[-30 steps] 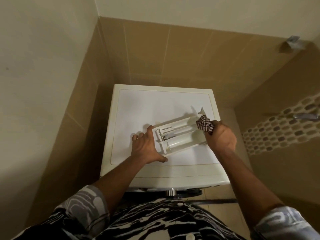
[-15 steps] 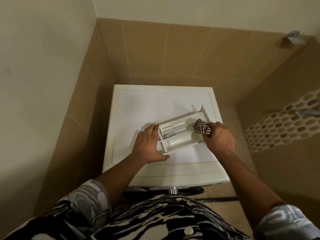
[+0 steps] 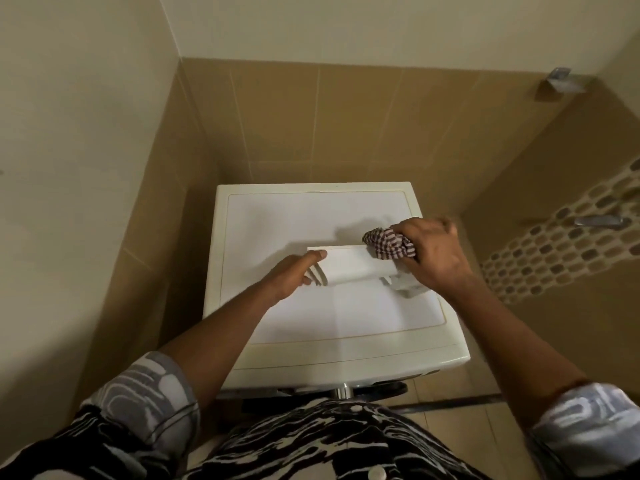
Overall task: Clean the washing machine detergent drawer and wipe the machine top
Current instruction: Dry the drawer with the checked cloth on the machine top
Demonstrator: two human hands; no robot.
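The long white plastic detergent drawer (image 3: 349, 266) lies across the middle of the flat cream-white washing machine top (image 3: 294, 220), a smooth plain face turned up. Its right end reaches close to the machine's right edge. The left hand (image 3: 294, 275) grips the drawer's left end, one finger laid along the upper far edge and the thumb at the near side, so the end is pinched between them. The right hand (image 3: 433, 258) is closed round a bunched brown-and-white checked cloth (image 3: 388, 244), which is pressed on the drawer's right end. That hand is slightly blurred, so how its fingers lie is hard to read. Both arms wear rolled black-and-grey patterned sleeves (image 3: 145, 393). Tan ceramic wall tiles (image 3: 311, 126) enclose the machine at the back and sides. On the right wall runs a band of oval mosaic tiles (image 3: 571, 244), with a small metal fitting (image 3: 599, 221) above it.
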